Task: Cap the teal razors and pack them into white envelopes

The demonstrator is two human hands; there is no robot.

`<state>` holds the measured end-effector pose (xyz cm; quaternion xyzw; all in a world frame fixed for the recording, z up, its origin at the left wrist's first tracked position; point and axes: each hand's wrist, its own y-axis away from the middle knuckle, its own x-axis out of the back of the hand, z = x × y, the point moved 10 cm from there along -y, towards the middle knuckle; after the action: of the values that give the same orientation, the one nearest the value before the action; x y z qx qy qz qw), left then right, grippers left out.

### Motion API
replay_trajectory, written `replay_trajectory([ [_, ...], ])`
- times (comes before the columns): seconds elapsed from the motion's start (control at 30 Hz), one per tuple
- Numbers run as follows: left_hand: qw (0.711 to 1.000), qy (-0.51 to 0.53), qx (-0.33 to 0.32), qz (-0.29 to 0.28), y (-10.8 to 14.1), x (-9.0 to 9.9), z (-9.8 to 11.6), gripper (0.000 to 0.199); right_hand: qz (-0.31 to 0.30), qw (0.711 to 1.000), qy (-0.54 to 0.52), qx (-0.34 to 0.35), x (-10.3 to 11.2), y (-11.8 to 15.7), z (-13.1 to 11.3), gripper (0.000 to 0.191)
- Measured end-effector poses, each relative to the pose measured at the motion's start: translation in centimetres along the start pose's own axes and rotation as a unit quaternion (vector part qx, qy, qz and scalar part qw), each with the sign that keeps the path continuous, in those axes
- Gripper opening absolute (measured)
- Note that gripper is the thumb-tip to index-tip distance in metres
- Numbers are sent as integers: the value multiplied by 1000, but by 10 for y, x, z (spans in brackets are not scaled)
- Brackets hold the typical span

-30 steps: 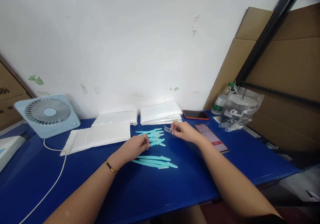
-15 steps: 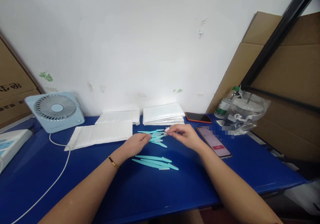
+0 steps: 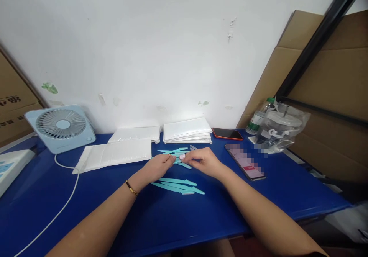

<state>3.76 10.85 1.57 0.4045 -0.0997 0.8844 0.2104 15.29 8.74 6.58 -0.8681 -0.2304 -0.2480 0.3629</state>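
My left hand (image 3: 161, 166) is closed, thumb and fingers pinching a teal eyebrow razor whose outline is mostly covered by my fingers. Close against it, my right hand (image 3: 202, 161) is closed too, its fingertips on the razor's other end. Several teal eyebrow razors (image 3: 172, 150) lie loosely piled under and behind both hands. A clear strip (image 3: 193, 147), perhaps a blade cover, shows just behind my right fingers. Nearer to me, a small group of eyebrow razors (image 3: 178, 187) lies side by side on the blue table (image 3: 172, 218).
White packets (image 3: 186, 128) are stacked by the wall, with one flat packet (image 3: 115, 156) at left. A blue fan (image 3: 61, 126) and its cable stand left. At right are a red-edged phone (image 3: 227, 133), a lit phone (image 3: 244, 163), a bottle (image 3: 255, 121) and a bagged cup (image 3: 281, 128).
My right hand has moved left, up to the left hand's fingertips. The clear strip behind it now shows more plainly. My left hand has stayed nearly in place.
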Motion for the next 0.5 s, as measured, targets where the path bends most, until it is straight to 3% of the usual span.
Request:
replay_trajectory([
  [0.07, 998, -47, -11, 32, -1, 4, 0, 44, 6, 1000, 22, -6, 7, 0, 5, 17],
  [0.13, 992, -107, -20, 64, -3, 8, -3, 40, 35, 997, 66, -32, 27, 2, 21, 20],
  [0.2, 983, -161, -34, 77, -5, 9, -4, 33, 58, 987, 126, -82, 50, 8, 47, 19],
  [0.3, 976, -191, -59, 91, -5, 11, 0, 22, 15, 961, 219, -170, 63, 19, 91, 17],
  [0.37, 980, -171, -73, 70, -2, 9, 5, 19, -23, 951, 242, -189, 57, 23, 107, 18],
  [0.5, 987, -110, -101, -67, 9, -14, 14, 19, -51, 946, 244, -209, 42, 24, 116, 9],
])
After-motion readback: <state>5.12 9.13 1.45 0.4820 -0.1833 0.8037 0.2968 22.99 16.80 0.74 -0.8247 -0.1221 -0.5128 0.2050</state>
